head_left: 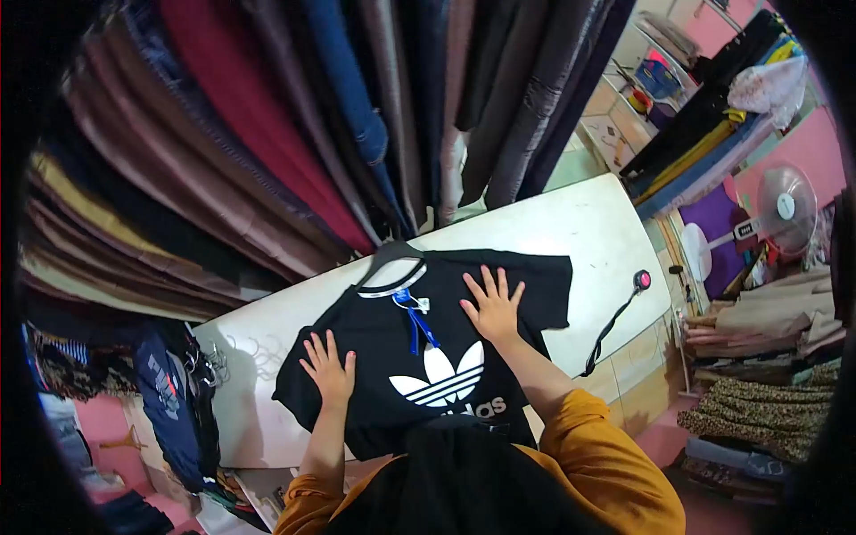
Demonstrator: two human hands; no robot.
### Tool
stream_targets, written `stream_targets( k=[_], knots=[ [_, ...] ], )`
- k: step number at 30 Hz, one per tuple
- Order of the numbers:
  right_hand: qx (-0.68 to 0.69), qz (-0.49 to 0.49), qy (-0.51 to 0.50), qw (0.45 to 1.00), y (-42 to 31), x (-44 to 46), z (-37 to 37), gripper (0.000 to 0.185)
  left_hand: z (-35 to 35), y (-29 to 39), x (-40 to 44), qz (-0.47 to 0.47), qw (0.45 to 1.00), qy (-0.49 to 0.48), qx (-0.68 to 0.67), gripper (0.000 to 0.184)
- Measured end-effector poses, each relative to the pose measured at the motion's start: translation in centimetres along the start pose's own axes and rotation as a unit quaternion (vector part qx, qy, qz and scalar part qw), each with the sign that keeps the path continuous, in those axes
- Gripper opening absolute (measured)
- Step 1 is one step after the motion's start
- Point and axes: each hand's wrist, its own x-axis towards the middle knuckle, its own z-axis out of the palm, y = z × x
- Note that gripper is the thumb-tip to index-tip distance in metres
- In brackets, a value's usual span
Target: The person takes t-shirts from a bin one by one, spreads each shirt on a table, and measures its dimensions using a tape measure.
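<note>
A black T-shirt (392, 343) with a white trefoil print and lettering lies spread on a white table (593, 232). Inside its neck sits a dark hanger (392, 259), its upper part showing above the collar. Blue and white tags (417, 323) hang from the neckline onto the chest. My left hand (331, 374) rests flat on the shirt near the sleeve at the left, fingers spread. On the other side of the chest, my right hand (495, 306) lies flat below the shoulder, fingers apart. Neither hand grips anything. The shirt's lower hem is hidden by my body.
Trousers (259, 107) hang in a dense row along the table's far edge. A black cord with a pink-centred round end (641, 281) lies at the table's right. Clear hangers (252, 352) lie at the left. A fan (785, 207) and folded clothes (767, 321) stand further right.
</note>
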Motion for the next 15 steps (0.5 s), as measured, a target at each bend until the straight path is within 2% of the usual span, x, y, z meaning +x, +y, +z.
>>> stream_targets(
  k=[5, 8, 10, 12, 14, 15],
  knots=[
    [0.025, -0.023, 0.039, 0.999, 0.7, 4.1, 1.3, 0.054, 0.6, 0.3, 3.7, -0.023, 0.999, -0.004, 0.028, 0.069],
    [0.051, -0.039, 0.002, 0.998, 1.9, 4.4, 1.5, 0.056, 0.1, 1.3, 3.7, -0.059, 0.997, -0.026, 0.044, 0.067],
    [0.041, 0.027, 0.012, 0.999, 3.8, 3.4, -0.3, 0.057, 0.3, 2.6, 2.3, -0.113, 0.993, 0.024, 0.034, 0.068],
    [0.022, 0.14, 0.03, 0.99, 7.8, 2.1, -1.4, 0.057, 0.2, 4.8, 0.5, -0.117, 0.992, 0.054, 0.01, 0.068],
    [0.001, 0.158, 0.021, 0.987, 12.7, 0.5, -2.3, 0.061, 0.5, 6.6, -1.3, -0.116, 0.99, 0.079, -0.014, 0.068],
    [0.017, 0.13, 0.0, 0.991, 14.9, -0.1, -2.7, 0.062, 1.0, 7.4, -2.0, -0.14, 0.988, 0.06, -0.026, 0.068]
  ],
)
